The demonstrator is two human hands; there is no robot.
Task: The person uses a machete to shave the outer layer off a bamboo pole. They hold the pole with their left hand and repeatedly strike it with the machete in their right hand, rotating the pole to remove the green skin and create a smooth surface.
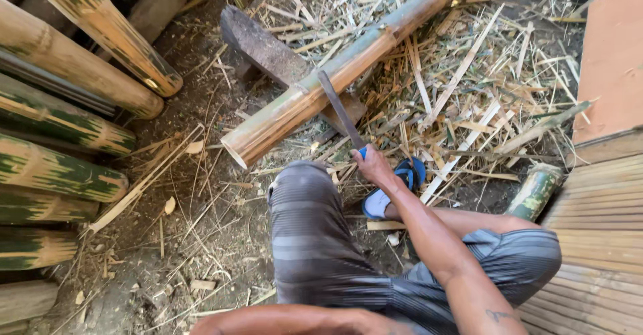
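left forearm [295, 320] lay across the bottom edge, nearest the cam; its hand was out of view, so fingers can't be told. right hand [374, 166] was wrapped tight round the blue grip of a long dark flat-bladed knife [340, 109], fingers curled shut for control. blade's tip rested on the long pale green-brown bamboo pole [348, 64], which sat propped on a dark wooden block [264, 47] w/ its cut end off the ground. blue sandal [402, 184] sat just beside the hand, among split bamboo strips [462, 101].

bamboo pole [348, 64] – smooth, waxy skin; knife blade [339, 107] – dull dark metal; wooden block [268, 48] – rough, weathered.
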